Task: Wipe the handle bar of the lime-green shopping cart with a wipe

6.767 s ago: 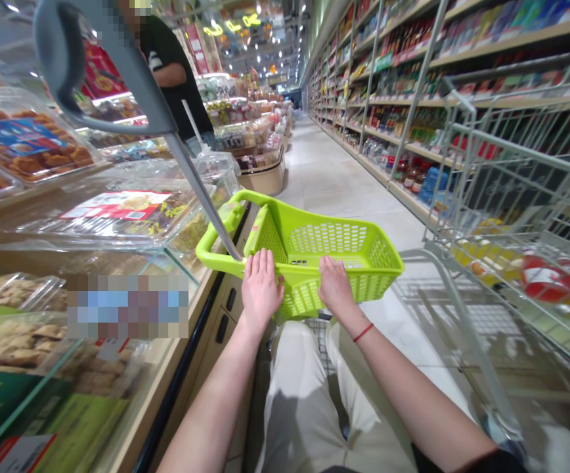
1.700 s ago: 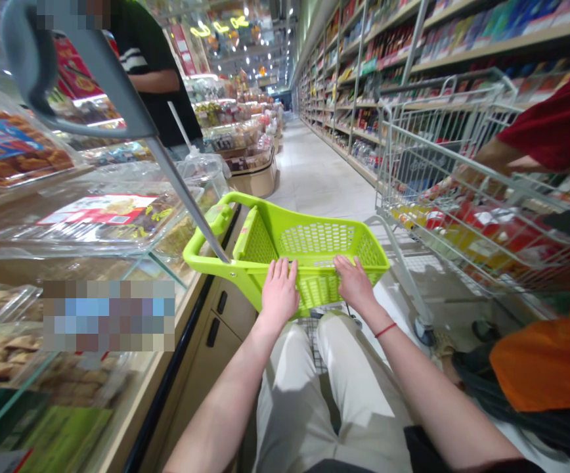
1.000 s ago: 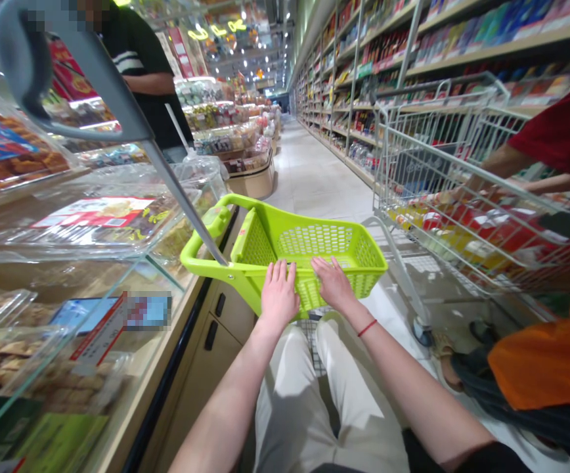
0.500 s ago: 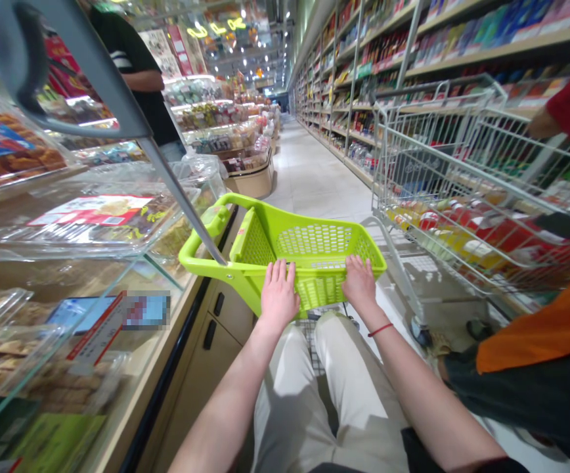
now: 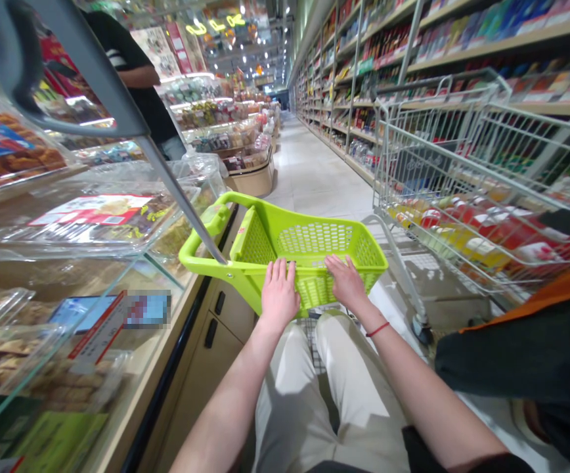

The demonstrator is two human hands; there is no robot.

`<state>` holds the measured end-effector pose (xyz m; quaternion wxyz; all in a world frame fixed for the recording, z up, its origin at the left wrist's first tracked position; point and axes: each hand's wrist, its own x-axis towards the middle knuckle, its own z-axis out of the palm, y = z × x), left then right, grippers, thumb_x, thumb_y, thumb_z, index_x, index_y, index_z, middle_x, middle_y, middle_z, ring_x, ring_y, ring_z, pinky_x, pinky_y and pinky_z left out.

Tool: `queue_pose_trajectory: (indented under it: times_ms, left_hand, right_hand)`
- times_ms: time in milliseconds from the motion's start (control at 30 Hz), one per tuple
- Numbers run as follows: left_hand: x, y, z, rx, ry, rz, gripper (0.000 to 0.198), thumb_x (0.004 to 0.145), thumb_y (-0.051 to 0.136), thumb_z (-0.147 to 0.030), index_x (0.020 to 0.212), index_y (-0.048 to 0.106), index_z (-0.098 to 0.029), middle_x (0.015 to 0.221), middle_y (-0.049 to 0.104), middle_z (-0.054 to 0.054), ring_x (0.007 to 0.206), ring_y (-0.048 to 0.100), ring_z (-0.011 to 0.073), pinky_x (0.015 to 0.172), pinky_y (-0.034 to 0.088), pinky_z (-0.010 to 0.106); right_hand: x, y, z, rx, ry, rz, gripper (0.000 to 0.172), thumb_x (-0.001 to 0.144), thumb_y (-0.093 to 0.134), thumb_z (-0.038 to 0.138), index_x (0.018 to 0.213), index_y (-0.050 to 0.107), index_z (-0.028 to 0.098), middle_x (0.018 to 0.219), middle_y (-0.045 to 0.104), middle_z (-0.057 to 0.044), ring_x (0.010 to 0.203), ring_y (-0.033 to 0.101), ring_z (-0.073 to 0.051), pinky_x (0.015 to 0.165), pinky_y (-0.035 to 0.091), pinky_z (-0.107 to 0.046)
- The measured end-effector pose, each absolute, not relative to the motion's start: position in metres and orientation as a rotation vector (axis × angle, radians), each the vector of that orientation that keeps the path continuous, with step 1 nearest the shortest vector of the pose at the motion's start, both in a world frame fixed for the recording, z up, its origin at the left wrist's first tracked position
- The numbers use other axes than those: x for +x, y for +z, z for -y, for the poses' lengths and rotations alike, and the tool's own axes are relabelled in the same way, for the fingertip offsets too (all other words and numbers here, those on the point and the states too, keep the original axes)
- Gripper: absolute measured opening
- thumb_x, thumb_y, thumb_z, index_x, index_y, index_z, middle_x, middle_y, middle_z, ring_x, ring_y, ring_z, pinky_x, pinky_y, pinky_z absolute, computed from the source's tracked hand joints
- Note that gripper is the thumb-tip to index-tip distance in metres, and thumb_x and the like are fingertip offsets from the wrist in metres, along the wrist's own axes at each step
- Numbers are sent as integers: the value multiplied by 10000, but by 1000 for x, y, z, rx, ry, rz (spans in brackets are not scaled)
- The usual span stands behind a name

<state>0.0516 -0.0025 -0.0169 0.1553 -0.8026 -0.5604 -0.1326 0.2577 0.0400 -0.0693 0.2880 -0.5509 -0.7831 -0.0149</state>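
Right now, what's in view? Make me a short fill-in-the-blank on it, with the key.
1. The left hand and right hand rest on the basket's ____ side, not its far one.
2. The band on the right wrist is ____.
3. The wire cart stands to the ____ of the basket in this view.
4. The looped handle grip is ____.

Missing: near; red; right; gray.

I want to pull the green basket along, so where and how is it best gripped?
Probably by the grey handle, coming from the near left with the left hand. The handle sits at the raised end of a slanted pole joined to the left end of the basket, and its open loop seems to leave room to wrap around.
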Motion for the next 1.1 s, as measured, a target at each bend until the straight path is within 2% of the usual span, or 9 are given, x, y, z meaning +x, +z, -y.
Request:
queue_pose_trajectory:
  times_ms: [200,400,600,733,900,1100]
  left_hand:
    - [52,-16,3,-2291,-368,1601,714,802,571,-279,1457,391,-59,1515,423,217,1456,330,328,1237,188,488]
    - [52,-17,4,-2293,-372,1599,747,783,570,-288,1471,363,-83,1483,464,198,1446,343,326,1235,179,518]
    - [52,-18,4,-2278,-363,1593,732,777,568,-283,1458,380,-92,1478,468,198,1441,351,330,1230,186,522]
    - [52,-17,4,-2269,-354,1594,715,785,574,-282,1445,399,-70,1474,465,199,1440,354,325,1239,187,486]
    - [52,-16,4,-2282,-381,1595,720,775,589,-275,1440,403,-71,1474,460,204,1443,350,324,1245,180,481]
    - [52,-18,4,-2270,-375,1595,714,775,592,-290,1436,414,-85,1469,473,192,1437,361,328,1238,194,494]
  right_hand:
    - [299,-80,-40,-1703,-159,1921,631,717,423,-40,1308,597,99,1383,612,-142,1352,508,-254,1217,215,-534]
    - [261,-74,-35,-1869,-210,1773,581,741,453,12,1311,557,-31,1403,556,-255,1366,477,-330,1192,260,-529]
    - [200,-56,-32,-1561,-86,2039,685,696,489,5,1380,508,34,1466,516,-201,1413,423,-274,1216,234,-483]
    - [209,-54,-32,-1459,-31,2128,697,692,443,-33,1381,515,46,1475,516,-168,1422,415,-239,1232,209,-480]
    - [261,-69,-35,-1564,-63,2027,684,696,407,-58,1346,562,87,1437,562,-145,1390,465,-233,1223,228,-514]
    - [315,-77,-33,-1772,-127,1908,642,710,404,-42,1314,593,64,1401,591,-160,1373,484,-266,1225,219,-523]
